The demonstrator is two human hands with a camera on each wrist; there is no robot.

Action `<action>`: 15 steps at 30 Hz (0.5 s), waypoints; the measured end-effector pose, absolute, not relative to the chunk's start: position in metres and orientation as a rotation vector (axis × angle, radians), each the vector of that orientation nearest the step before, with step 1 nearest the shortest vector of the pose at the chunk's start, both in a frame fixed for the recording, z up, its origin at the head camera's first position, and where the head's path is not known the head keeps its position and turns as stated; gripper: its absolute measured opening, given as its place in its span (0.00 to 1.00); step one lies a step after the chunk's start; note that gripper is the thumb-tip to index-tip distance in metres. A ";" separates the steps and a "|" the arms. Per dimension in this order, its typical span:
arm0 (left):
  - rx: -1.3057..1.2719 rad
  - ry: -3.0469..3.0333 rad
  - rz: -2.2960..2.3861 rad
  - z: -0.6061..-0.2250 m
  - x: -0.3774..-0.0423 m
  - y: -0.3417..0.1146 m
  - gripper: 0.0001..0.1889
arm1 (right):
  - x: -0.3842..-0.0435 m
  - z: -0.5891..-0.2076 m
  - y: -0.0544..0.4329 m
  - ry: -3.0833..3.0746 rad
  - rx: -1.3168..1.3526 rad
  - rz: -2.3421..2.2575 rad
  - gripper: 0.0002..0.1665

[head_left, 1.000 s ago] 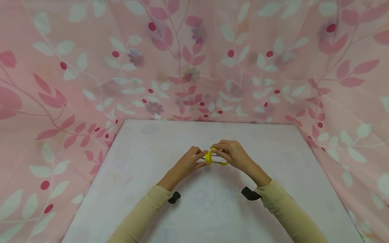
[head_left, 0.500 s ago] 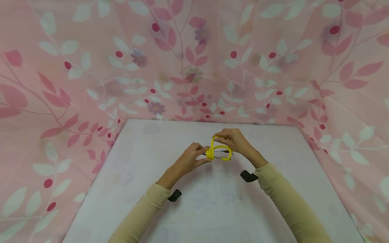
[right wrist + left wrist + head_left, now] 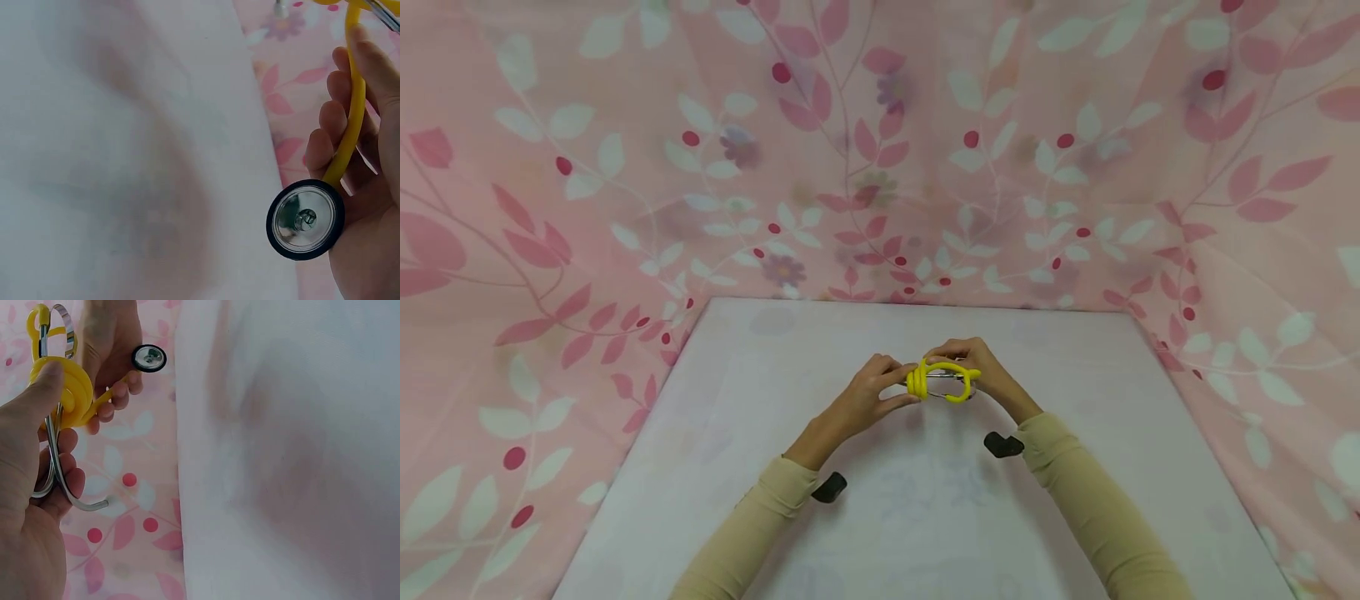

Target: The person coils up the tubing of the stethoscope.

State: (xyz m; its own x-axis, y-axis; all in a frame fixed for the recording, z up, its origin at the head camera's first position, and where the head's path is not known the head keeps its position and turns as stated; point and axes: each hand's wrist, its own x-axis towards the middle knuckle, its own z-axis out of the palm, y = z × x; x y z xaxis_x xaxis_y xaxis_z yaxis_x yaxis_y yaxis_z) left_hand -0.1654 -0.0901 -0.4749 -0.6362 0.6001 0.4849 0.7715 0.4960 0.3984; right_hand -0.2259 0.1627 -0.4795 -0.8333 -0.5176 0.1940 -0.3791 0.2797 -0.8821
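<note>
Table (image 3: pixel 925 517) below: left hand (image 3: pixel 872 390) pinches tubing (image 3: pixel 917 382), right hand (image 3: pixel 983 360) seemingly grips it.

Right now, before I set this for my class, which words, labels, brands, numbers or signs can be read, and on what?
No text can be read in any view.
Yellow tubing: none seen.
Chest piece: no legible lettering.
White tabletop: faint marks, too blurred to tell whether they are writing.
Floral cloth: printed plants, no lettering seen.
</note>
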 end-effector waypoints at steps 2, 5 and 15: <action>-1.148 -2.457 -0.881 -0.476 -0.165 -0.090 0.29 | -0.225 -0.487 0.163 2.362 -0.838 -1.651 0.11; -1.142 -2.446 -0.879 -0.478 -0.165 -0.090 0.29 | -0.222 -0.491 0.163 2.344 -0.846 -1.669 0.12; -0.980 -2.426 -0.839 -0.476 -0.170 -0.085 0.30 | -0.207 -0.505 0.155 2.352 -0.633 -1.828 0.16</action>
State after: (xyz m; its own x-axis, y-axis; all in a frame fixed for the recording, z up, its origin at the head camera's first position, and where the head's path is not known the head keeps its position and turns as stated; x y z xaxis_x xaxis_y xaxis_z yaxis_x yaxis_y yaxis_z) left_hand -0.1701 -0.0846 -0.4765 -0.6789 0.4883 0.5483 0.7227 0.5763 0.3816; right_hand -0.2069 0.1547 -0.5046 -0.9092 -0.3778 0.1749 -0.2628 0.1950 -0.9450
